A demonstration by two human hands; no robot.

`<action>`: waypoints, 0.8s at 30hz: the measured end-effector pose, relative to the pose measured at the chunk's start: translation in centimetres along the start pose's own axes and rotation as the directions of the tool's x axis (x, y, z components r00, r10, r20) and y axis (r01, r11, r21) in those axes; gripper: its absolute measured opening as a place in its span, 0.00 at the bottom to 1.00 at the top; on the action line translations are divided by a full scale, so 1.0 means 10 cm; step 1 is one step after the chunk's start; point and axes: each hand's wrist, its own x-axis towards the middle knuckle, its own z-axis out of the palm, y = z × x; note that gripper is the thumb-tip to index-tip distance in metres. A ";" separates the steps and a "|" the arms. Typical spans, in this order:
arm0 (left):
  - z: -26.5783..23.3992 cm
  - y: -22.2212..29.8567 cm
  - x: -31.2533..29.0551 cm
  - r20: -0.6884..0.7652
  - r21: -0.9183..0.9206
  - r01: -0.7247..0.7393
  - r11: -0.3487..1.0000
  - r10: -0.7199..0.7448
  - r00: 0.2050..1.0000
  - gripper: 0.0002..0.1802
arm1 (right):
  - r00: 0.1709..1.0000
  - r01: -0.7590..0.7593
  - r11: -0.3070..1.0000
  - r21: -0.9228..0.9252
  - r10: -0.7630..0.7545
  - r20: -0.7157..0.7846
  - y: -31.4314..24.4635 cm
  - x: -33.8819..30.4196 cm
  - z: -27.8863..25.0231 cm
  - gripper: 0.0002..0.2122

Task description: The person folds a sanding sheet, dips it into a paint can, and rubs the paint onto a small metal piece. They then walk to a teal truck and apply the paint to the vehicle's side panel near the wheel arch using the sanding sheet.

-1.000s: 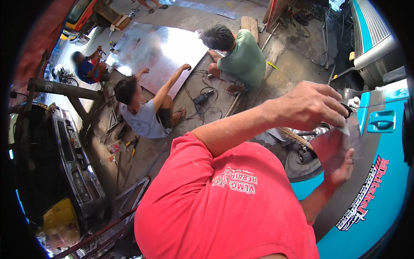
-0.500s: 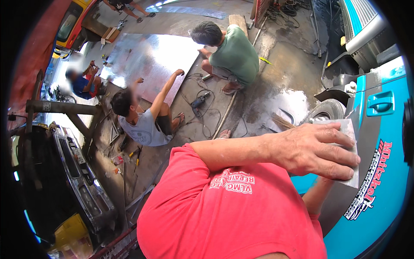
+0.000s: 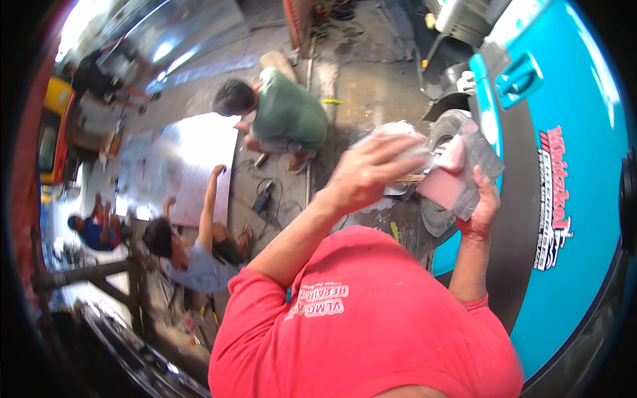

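My right hand point(image 3: 483, 199) grips the edge of a thin grey-and-pink sheet point(image 3: 443, 190) from below, its thumb over the near face. The sheet looks dusty grey along its outer parts and pink in the middle, with a curled or raised pink portion near the top. Whether that is a fold or a separate piece, I cannot tell. To its left, my left hand point(image 3: 378, 169) is raised, back upward, fingers stretched out and smeared by motion. I make out nothing in it. Behind both hands rises the turquoise vehicle side point(image 3: 590, 166) with its dark stripe.
A vehicle wheel point(image 3: 443, 132) stands beyond the sheet. Ahead to the left, a person in green point(image 3: 288, 109) and another in a grey shirt point(image 3: 199, 265) squat beside a large shiny metal sheet point(image 3: 172, 166). A power tool point(image 3: 264, 199) with its cable lies on the floor.
My left hand has come off the grey sheet and moved left, away from the vehicle side. My right hand, hidden before, now shows holding the sheet, whose pink part is visible. The view has turned right.
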 end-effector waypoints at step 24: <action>0.54 0.14 0.08 0.102 -0.087 0.004 0.996 0.005 0.995 0.24 | 0.926 -0.349 0.763 0.545 0.190 0.327 0.01 -0.20 0.09 0.24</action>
